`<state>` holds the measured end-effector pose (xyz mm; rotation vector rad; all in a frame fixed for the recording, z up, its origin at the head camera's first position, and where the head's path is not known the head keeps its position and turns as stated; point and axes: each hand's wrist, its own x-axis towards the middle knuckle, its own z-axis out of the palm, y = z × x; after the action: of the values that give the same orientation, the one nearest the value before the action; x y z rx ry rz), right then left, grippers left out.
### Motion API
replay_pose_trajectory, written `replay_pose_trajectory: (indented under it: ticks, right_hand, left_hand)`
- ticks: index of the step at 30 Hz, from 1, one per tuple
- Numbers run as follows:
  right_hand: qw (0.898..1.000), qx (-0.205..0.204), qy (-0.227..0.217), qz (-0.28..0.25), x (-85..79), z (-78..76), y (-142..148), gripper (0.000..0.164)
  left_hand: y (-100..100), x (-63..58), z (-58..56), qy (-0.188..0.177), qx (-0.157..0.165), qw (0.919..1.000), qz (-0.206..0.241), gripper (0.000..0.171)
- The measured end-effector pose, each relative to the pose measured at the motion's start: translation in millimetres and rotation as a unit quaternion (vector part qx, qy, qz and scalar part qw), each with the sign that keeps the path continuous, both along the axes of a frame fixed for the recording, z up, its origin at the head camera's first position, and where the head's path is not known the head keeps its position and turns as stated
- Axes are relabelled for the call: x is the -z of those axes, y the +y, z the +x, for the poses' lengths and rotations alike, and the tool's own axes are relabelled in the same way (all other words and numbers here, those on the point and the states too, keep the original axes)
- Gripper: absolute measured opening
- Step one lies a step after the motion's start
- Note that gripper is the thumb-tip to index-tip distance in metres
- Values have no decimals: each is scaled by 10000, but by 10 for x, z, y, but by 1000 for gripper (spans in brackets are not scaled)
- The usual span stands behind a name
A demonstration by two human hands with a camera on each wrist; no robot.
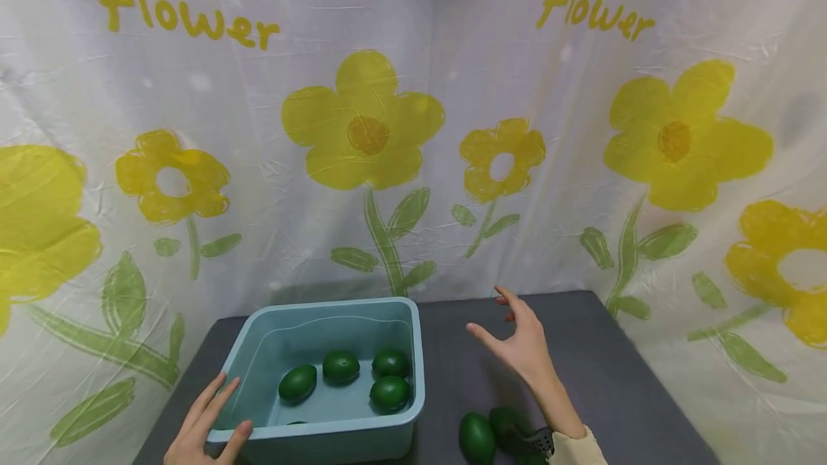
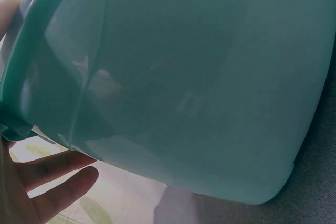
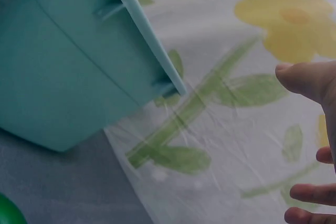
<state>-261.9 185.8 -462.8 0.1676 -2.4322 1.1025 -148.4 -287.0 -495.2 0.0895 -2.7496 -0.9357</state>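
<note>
A light blue plastic bin [image 1: 323, 430] stands at the left of the dark table. Inside it lie several glossy dark green, egg-shaped fruits [image 1: 298, 384]; their exact kind is unclear. My left hand [image 1: 203, 425] is at the bin's front left corner, with extended fingers along the left side and the thumb by the front rim. In the left wrist view, the bin's wall [image 2: 184, 87] fills most of the picture. My right hand [image 1: 520, 343] hovers right of the bin, thumb and fingers spread apart, holding nothing. Below its wrist, more green fruits [image 1: 477, 438] lie on the table, partly hidden by the forearm.
The dark grey table [image 1: 604, 364] extends to the right of the bin. A white curtain [image 1: 446, 41] printed with yellow flowers hangs behind the table and along both sides. A black perforated piece [image 1: 541, 442] sits at my right wrist, beside the sleeve [image 1: 578, 448].
</note>
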Motion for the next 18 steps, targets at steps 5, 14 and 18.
replay_pose_trajectory:
  ticks: [5, 14, 18]
  right_hand:
    - [9998, 135, -157, -79, 88, 53, 126, 83]
    - [9972, 200, -711, 85, 401, 143, 198, 86]
    - [9945, 169, -1030, 101, 552, 227, 193, 87]
  left_hand:
    - [1, -5, 10, 102, -46, 9999, -7, 75]
    - [10, -5, 9, 279, -147, 9995, 74, 72]
    - [24, 16, 26, 432, -239, 9986, 182, 70]
